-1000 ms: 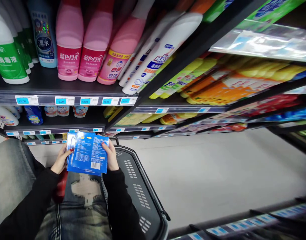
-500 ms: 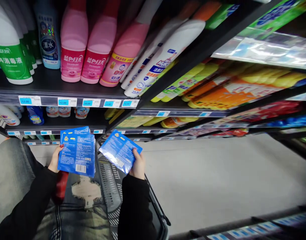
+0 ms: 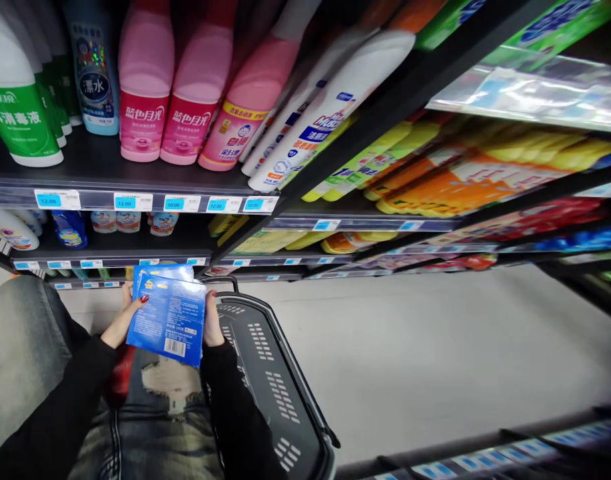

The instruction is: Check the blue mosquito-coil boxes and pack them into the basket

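Observation:
A small stack of flat blue packets [image 3: 168, 317] with printed text and a barcode is held over my lap. My left hand [image 3: 125, 320] is closed on the stack's left edge, its thumb lying on the front face. At the right edge, my right hand [image 3: 213, 323] grips the same stack, its fingers partly hidden behind the packets. The packets lie nearly flush, with the rear one showing above the front one. Whatever is behind the stack is hidden.
A black slotted shopping basket [image 3: 265, 353] stands right of my legs. Ahead is a shelf [image 3: 85, 173] with pink bottles [image 3: 142, 100], a white cleaner bottle [image 3: 330, 110] and price tags. Yellow-and-orange packages [image 3: 465, 177] fill shelves on the right. Grey floor [image 3: 410, 347] stretches beyond the basket.
My right hand has moved left, bringing its separate blue packet to the stack in my left hand. More of the basket shows. The stack has shifted slightly right.

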